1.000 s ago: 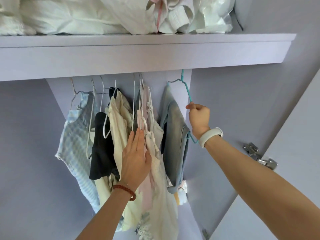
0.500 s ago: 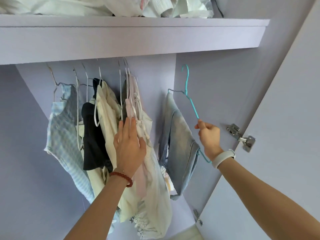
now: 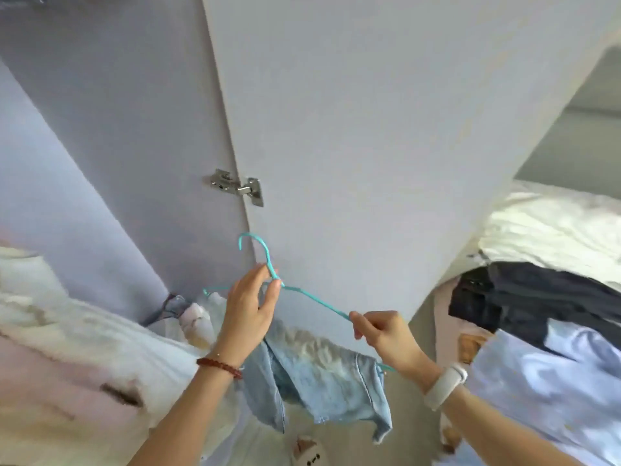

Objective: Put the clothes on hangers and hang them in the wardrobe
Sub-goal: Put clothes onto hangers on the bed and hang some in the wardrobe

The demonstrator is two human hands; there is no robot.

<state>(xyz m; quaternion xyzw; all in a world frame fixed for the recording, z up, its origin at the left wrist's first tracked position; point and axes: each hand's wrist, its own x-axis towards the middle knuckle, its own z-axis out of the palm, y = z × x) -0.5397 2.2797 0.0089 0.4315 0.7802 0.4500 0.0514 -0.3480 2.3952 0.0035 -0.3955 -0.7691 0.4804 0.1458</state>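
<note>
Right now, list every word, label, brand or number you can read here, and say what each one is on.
None can be read.
Hinge: no stamp legible.
White wristband: plain, no display showing.
Denim on the hanger: no tag in view.
Small dark marks on the pale thing at the bottom edge: too blurred to tell whether they are text.

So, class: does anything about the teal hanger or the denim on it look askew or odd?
Yes. The teal hanger is tilted, sloping down toward the right hand, and the denim garment hangs bunched and lopsided beneath it.
</note>
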